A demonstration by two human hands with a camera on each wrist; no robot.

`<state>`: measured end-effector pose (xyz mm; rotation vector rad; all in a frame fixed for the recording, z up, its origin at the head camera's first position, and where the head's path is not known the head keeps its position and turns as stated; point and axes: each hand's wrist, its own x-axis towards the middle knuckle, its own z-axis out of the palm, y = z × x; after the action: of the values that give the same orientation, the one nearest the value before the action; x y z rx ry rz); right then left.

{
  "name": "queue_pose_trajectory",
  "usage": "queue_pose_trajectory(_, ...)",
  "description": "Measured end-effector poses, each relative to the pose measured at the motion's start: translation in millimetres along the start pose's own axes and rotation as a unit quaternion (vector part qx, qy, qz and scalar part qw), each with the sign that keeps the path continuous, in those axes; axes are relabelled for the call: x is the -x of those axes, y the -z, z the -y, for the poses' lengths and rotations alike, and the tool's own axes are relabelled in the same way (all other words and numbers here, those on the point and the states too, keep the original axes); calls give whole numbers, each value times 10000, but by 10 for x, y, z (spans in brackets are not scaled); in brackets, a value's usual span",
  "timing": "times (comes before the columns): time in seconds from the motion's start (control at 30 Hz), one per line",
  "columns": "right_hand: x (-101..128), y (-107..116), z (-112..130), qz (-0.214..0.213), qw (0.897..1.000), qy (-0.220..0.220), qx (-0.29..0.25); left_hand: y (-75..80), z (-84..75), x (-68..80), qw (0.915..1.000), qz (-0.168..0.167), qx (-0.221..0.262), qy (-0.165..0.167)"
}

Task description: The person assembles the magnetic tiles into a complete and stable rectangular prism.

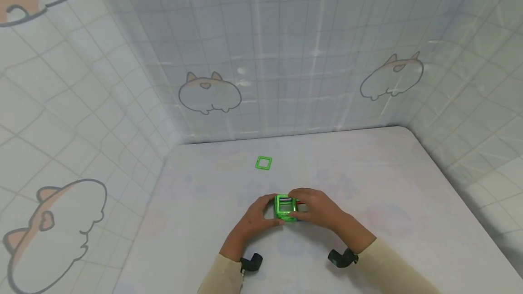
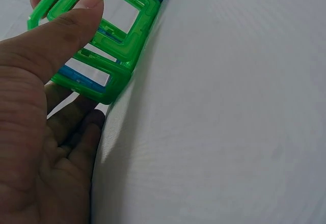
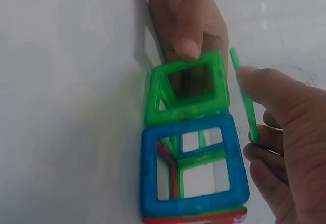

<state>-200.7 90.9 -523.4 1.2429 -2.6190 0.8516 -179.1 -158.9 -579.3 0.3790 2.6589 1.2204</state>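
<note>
A hollow structure of square magnetic tiles (image 3: pixel 150 168) sits on the table, with green, blue and red frames showing. My left hand (image 1: pixel 254 217) grips its green end: the thumb lies on a green frame (image 2: pixel 135 51), the fingers reach round the other side. My right hand (image 1: pixel 320 208) pinches one green square tile (image 3: pixel 248 107) between thumb and fingers. That tile appears edge-on in the right wrist view, close over the green part of the structure. In the head view my right hand hides much of the structure's right end.
A loose green square tile (image 1: pixel 257 162) lies flat farther back on the white table (image 1: pixel 204 185). Pale grid-patterned sheeting (image 1: pixel 286 58) with cartoon animals rises at the back and both sides. A dark wrist device (image 1: pixel 342 258) is strapped to each wrist.
</note>
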Motion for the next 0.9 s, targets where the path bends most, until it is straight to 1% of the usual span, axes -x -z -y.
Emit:
queue_pose_trajectory(0.17, -10, -41, 7, 182, 9997, -136, 75, -2, 10, -8, 9999, 20, 68, -107)
queue_pose_trajectory(0.33, 2, -55, -5, 126, 9997, -105, 173, -4, 24, -9, 10000, 12, 21, -84)
queue_pose_trajectory(0.5, 0, -54, -15, 193, 9998, -94, 55, 10, 23, -4, 10000, 5, 1, -51)
queue_pose_trajectory(0.63, 3, -48, -32, 284, 9993, -238, 7, 11, 26, -5, 9999, 4, -71, -128)
queue_pose_trajectory(0.77, 60, -39, -90, 249, 9983, -513, -128, 7, 34, -11, 9998, -15, -100, -197)
queue_pose_trajectory(0.83, 120, -40, -141, 186, 9962, -787, -316, 4, 36, -15, 9998, -19, -99, -200)
queue_pose_trajectory(0.9, 200, -53, -206, 164, 9921, -1179, -390, 0, 41, -22, 9997, -20, -112, -213)
